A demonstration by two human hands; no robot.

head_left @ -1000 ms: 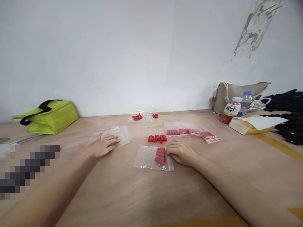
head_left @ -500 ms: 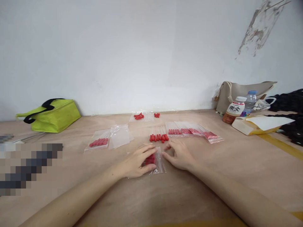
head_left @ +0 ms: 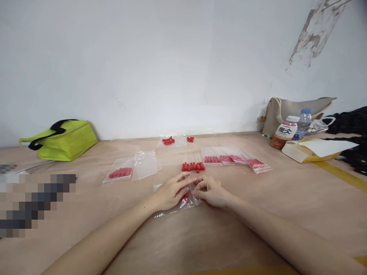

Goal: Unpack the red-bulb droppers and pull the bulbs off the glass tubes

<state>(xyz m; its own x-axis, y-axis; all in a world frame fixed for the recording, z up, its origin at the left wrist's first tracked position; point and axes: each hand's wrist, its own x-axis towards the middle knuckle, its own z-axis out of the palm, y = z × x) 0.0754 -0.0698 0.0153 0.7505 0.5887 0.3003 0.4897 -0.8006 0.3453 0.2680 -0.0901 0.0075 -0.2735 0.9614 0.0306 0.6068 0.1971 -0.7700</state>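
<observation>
In front of me lies a clear zip-lock bag (head_left: 183, 205) with red, rounded plastic pieces (head_left: 185, 198) in it, partly covered by my left hand. My left hand (head_left: 173, 191) rests over the bag, its fingers and thumb curled onto the plastic near the pieces. At the bag's right edge my right hand (head_left: 210, 191) pinches the plastic between thumb and fingers. Both hands' fingertips nearly meet there. Just beyond them is a row of loose red pieces (head_left: 193, 167).
Filled zip-lock bags (head_left: 226, 158) overlap at the right, and another filled bag (head_left: 119, 173) lies left beside flat bags (head_left: 145, 165). More red pieces (head_left: 168, 140) lie by the wall. A lime-green bag (head_left: 67, 140) stands left; a drink bottle (head_left: 284, 133) and an open carton (head_left: 309, 151) stand right.
My right hand has moved left onto the bag's edge and pinched it. My left fingers have closed in over the bag, whose right edge is now lifted and creased.
</observation>
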